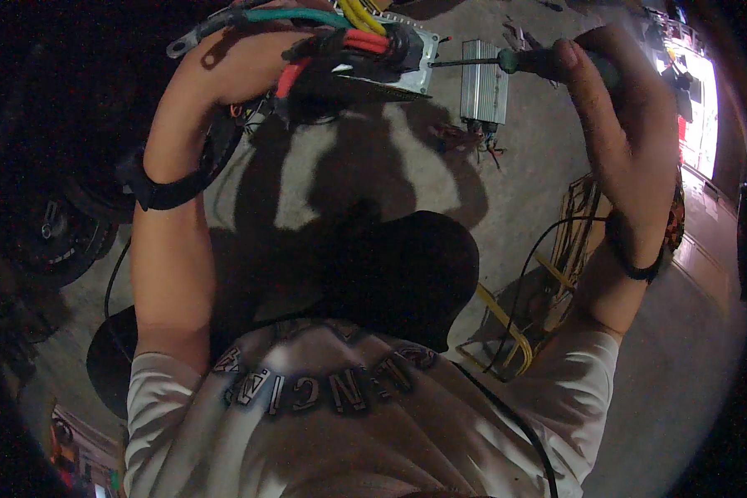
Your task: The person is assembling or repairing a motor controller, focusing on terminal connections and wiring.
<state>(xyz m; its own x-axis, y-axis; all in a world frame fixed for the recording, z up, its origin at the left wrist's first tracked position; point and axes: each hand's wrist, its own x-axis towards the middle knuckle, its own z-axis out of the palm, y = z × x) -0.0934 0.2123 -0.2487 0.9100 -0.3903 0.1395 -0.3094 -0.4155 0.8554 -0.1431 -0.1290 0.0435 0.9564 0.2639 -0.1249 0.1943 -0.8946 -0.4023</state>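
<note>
At the top, my left hand (261,62) is closed around a silver metal-cased electronic box (423,62); its fingers are largely hidden behind thick cables. Red cables (365,41), a green cable (282,15) and yellow cables (361,15) run over the box. One cable ends in a metal ring lug (183,43) above my wrist. My right hand (614,91) grips the dark green handle of a screwdriver (519,61). Its thin shaft points left, and the tip meets the right end of the box.
On the concrete floor (539,141) beyond lies a second finned silver box (483,83) with loose wires (481,141) at its near end. A yellow metal frame (506,328) stands at lower right beside a black cable (527,257). A dark wheel (54,232) is at the left.
</note>
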